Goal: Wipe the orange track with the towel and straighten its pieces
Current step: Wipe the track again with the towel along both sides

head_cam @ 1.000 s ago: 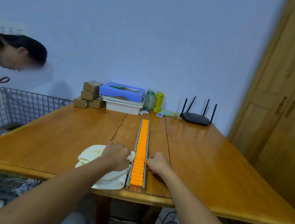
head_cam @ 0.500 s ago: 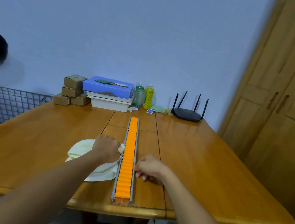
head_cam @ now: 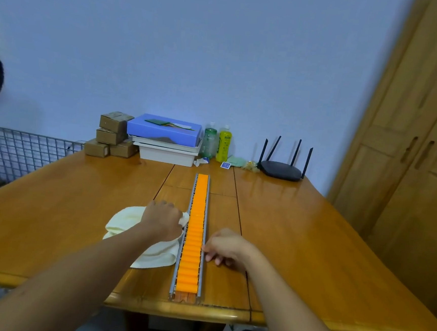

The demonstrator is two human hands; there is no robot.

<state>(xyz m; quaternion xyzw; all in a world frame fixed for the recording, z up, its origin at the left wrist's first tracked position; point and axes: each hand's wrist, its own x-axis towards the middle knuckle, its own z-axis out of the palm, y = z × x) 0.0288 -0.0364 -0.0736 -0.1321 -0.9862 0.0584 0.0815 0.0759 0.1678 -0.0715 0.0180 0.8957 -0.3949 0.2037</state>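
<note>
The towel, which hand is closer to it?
Left. The left hand holds the towel, beside the orange track. The right hand is apart from it, across the track at its right rail.

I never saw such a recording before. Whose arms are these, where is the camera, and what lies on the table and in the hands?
No machine: a person wears one camera on the head, looking down at their bare arms. A long orange ribbed track in a grey metal rail lies on the wooden table. The left hand grips a cream cloth towel beside it; the right hand rests on the other side, thumb at the rail, holding nothing. By the wall stand a blue box and a black router.
</note>
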